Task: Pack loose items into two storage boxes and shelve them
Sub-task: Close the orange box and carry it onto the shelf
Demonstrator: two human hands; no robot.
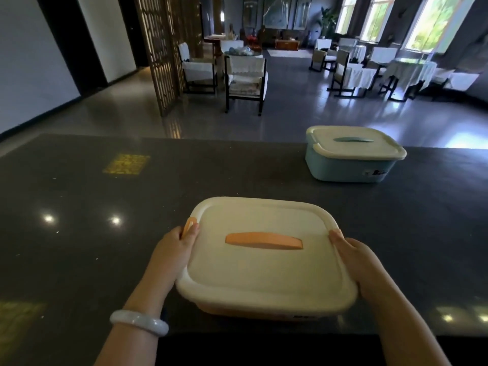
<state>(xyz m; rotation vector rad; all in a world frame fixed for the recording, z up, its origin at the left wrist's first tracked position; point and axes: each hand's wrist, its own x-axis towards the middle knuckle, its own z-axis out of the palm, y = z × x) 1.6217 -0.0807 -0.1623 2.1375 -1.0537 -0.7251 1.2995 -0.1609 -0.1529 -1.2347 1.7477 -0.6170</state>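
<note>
Both hands are gripping the orange storage box (264, 260) by its short sides at the near edge of the desk (79, 207). On the wrist of the left hand (174, 249) a pale bangle (139, 321) is sitting, and that hand's fingers are curling over the lid rim just below the orange side latch (189, 226). Opposite, the right hand (361, 265) is clasping the other side, thumb lying on the lid edge and fingers wrapping underneath, out of sight. A cream lid is covering the box, with an orange handle (264, 241) lying flat across its middle; whether the box is resting on the desk or lifting off it cannot be told.

Farther back and to the right, well apart from the first, the blue storage box (351, 159) is standing on the desk with its lid likewise on. No loose items are showing on the desk.

Judging from both lids being on, packing is looking finished and the shelving step is starting with the orange box. The next move is calling for an even two-handed lift, keeping the box level so the lid does not shift, then carrying it to the shelf, which is not in view.

Beyond the desk, chairs (245, 77) and cloth-covered tables (406, 70) are standing across a polished floor.
</note>
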